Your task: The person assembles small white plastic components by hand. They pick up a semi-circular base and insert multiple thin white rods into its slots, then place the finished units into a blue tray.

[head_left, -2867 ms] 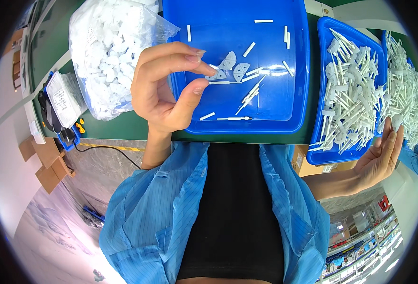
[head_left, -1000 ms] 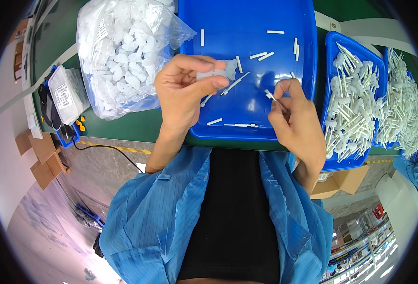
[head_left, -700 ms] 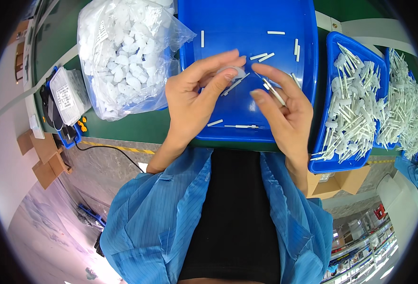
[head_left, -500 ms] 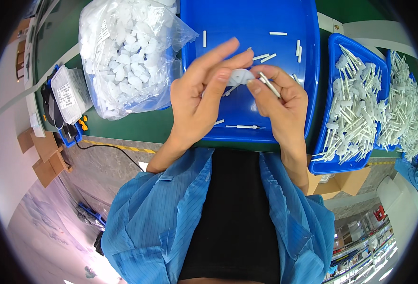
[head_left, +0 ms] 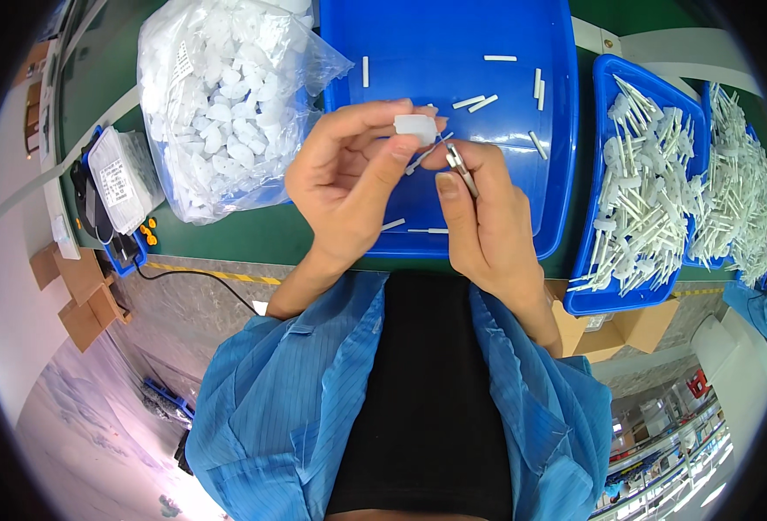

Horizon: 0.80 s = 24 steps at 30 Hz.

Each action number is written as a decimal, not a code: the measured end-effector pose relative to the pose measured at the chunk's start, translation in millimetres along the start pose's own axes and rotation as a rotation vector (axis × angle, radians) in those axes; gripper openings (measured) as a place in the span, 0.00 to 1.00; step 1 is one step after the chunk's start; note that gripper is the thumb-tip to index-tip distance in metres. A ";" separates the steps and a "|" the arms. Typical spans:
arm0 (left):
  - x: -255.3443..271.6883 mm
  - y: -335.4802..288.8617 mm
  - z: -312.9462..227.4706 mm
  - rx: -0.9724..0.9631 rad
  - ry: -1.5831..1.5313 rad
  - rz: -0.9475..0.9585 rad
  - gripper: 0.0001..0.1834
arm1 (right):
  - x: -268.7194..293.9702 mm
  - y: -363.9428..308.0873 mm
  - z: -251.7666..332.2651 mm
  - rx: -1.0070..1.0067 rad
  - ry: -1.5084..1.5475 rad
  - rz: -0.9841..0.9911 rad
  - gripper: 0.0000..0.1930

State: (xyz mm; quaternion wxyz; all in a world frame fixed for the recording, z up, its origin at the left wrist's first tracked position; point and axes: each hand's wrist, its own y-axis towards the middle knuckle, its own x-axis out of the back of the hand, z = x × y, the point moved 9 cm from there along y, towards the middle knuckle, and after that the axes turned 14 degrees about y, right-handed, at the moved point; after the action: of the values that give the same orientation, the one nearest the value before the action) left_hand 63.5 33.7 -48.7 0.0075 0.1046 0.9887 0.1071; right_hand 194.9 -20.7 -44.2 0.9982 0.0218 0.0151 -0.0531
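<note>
My left hand (head_left: pixel 342 178) is closed in a pinch on a small white plastic piece (head_left: pixel 415 129), held above the blue tray (head_left: pixel 453 30). Close to its right, my right hand (head_left: pixel 486 204) grips a slim, silvery metal tool (head_left: pixel 461 168) between thumb and fingers. The tool's thin upper end points toward the white piece; whether they touch, I cannot tell. Several short white rods lie scattered in the tray, one rod (head_left: pixel 482 103) just beyond my hands. Near the tray's front edge lies a white stick (head_left: pixel 436 231) with a thin end.
A clear plastic bag (head_left: pixel 218 174) full of white plastic pieces stands left of the tray. At the right, a blue bin (head_left: pixel 588 304) holds a heap of white rods and pieces, with another heap (head_left: pixel 742 191) beyond. A clear bundle (head_left: pixel 123 169) sits far left.
The white piece has turned and moved slightly left with my left hand. My right hand has drawn left and a little down, and the metal tool shows more plainly.
</note>
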 end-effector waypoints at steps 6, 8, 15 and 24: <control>1.1 3.2 4.1 0.000 -0.074 0.042 0.15 | 0.8 -5.9 16.9 0.048 -0.197 0.024 0.08; 1.7 1.8 4.6 -0.017 -0.110 0.044 0.15 | 0.2 -6.0 20.3 0.050 -0.208 -0.026 0.07; 10.6 -1.8 6.5 -0.010 -0.134 -0.003 0.13 | -3.6 -5.5 30.4 0.191 -0.353 -0.049 0.04; 23.9 -0.9 -1.6 -0.071 -0.101 0.039 0.11 | -13.3 2.2 43.5 0.066 -0.359 0.152 0.04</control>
State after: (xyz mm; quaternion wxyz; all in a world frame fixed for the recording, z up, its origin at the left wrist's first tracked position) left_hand 39.9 37.5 -47.1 0.0588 0.1288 0.9804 0.1369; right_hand 183.1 -19.0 -0.3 0.9847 0.0459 -0.1669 0.0189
